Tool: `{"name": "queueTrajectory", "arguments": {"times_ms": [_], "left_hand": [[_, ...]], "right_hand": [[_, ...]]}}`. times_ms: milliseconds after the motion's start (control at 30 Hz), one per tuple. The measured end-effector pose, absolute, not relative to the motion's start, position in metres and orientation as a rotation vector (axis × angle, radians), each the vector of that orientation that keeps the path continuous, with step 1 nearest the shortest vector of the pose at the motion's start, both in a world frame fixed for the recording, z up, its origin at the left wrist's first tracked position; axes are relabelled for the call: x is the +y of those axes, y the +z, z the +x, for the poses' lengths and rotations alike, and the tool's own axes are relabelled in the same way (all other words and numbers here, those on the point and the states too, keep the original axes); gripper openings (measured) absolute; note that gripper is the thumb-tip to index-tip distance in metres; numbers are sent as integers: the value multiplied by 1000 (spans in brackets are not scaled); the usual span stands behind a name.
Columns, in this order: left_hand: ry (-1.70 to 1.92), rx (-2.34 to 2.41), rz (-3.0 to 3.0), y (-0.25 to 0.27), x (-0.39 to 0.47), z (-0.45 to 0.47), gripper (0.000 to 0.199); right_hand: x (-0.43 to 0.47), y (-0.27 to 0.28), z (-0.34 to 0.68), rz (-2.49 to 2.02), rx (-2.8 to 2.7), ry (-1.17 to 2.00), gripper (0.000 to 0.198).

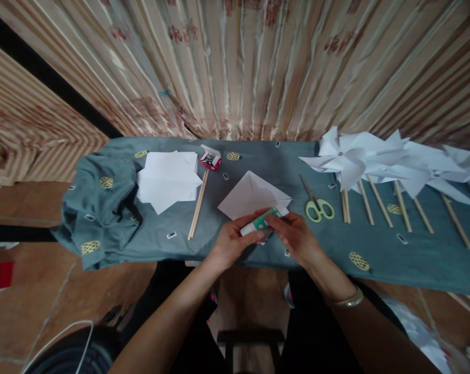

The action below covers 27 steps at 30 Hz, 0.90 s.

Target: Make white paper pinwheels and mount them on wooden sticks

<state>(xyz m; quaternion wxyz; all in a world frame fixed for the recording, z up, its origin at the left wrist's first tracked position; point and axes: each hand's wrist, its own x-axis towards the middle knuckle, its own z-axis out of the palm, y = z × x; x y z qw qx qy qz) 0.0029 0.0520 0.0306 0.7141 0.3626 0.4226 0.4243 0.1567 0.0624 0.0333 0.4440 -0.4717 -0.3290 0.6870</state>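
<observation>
Between both hands is a green and white glue stick, held sideways above a white paper square. My left hand is closed round its lower left end. The fingers of my right hand grip it near the white cap end at the upper right. The paper lies with a corner pointing away from me and shows fold or cut lines; its near part is hidden by my hands. Right of it rest scissors with light green handles, blades pointing away.
A stack of white paper lies at left, beside wooden sticks and a small open red box. Several white paper pinwheels on sticks spread along the right. A grey-green cloth covers the table, bunched at its left end.
</observation>
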Motion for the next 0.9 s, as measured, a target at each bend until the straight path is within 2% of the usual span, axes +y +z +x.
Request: {"name": "queueTrajectory", "arguments": {"times_ms": [233, 367, 567, 700, 800, 900], "left_hand": [[958, 1014, 805, 29, 67, 7, 33], [975, 1049, 834, 29, 69, 1, 27], [1016, 1239, 1077, 22, 70, -11, 20], [1028, 1350, 1412, 20, 74, -16, 21], [1009, 1342, 1706, 16, 79, -17, 14], [1019, 1296, 1895, 8, 83, -16, 16]], "right_hand": [[80, 31, 166, -1212, -676, 1592, 34], [86, 31, 167, -1208, -481, 1618, 38], [87, 33, 163, -1233, -479, 1638, 40], [90, 29, 163, -1312, -751, 1377, 37], [91, 28, 165, -1367, -1010, 1128, 29], [91, 30, 165, -1391, -1097, 1043, 26]]}}
